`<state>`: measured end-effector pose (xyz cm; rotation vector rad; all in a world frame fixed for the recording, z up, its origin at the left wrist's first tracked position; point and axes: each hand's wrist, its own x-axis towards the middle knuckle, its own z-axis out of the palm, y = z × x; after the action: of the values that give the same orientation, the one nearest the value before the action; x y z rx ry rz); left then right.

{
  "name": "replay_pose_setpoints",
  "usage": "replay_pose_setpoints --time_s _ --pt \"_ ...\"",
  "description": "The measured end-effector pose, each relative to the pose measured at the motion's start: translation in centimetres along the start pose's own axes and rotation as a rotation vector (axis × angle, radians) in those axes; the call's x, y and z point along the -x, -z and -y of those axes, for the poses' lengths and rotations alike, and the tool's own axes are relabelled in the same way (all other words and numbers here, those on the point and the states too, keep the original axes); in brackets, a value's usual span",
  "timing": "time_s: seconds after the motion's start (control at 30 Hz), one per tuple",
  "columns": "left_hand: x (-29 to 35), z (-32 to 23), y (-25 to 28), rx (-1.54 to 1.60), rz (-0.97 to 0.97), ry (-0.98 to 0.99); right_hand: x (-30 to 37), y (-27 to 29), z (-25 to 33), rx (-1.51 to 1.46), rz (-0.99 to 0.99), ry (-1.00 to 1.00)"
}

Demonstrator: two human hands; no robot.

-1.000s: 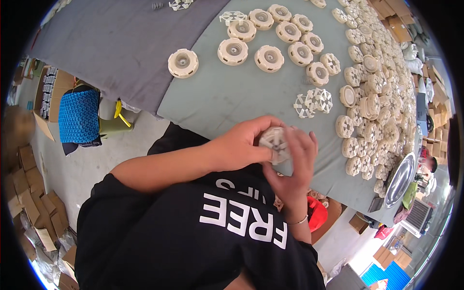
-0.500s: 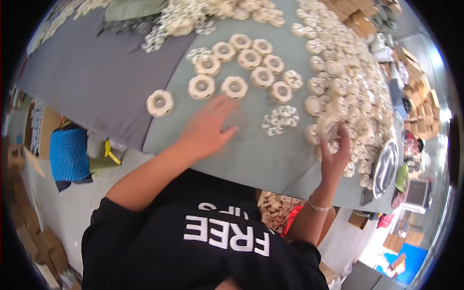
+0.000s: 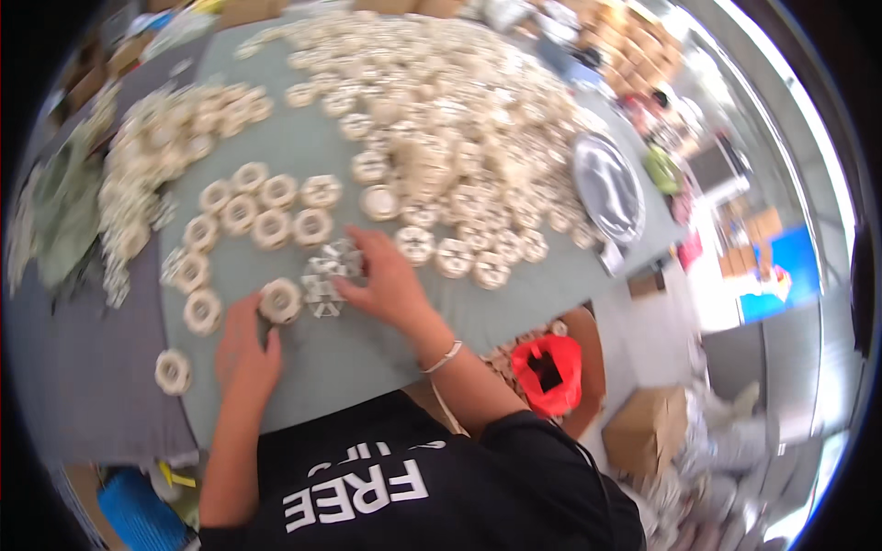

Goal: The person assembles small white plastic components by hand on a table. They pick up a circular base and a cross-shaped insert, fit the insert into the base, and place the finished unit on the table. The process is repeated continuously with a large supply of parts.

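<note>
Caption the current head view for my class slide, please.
Left hand at a round cream part, right hand at pale spoked pieces, over a covered table.

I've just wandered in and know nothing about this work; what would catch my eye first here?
Probably the great heap of cream round parts across the far side of the table. Nearer, the left hand is at one round part, the right hand at some white spoked pieces. A bright red bag stands out beyond the near edge, at right.
</note>
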<state>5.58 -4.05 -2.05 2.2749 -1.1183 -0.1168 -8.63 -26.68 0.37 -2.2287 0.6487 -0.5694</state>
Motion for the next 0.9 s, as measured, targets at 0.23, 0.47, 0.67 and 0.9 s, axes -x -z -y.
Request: replay_pose_setpoints --time_s 0.23,0.47,0.67,0.9 --pt "-1.2 -2.4 -0.3 0.008 0.024 -0.046 3.8 0.3 -1.1 -0.024 -0.338 0.091" --pt "-2.1 -0.7 -1.2 0.120 -0.087 -0.094 7.6 -3.2 1.6 -0.359 0.424 0.133" --pt "2.7 0.9 0.5 0.616 -0.056 0.077 4.7 0.0 1.4 -0.203 0.190 0.143" --pt "6.9 -2.5 1.0 0.336 0.164 -0.036 8.6 1.9 1.4 -0.001 0.239 -0.050"
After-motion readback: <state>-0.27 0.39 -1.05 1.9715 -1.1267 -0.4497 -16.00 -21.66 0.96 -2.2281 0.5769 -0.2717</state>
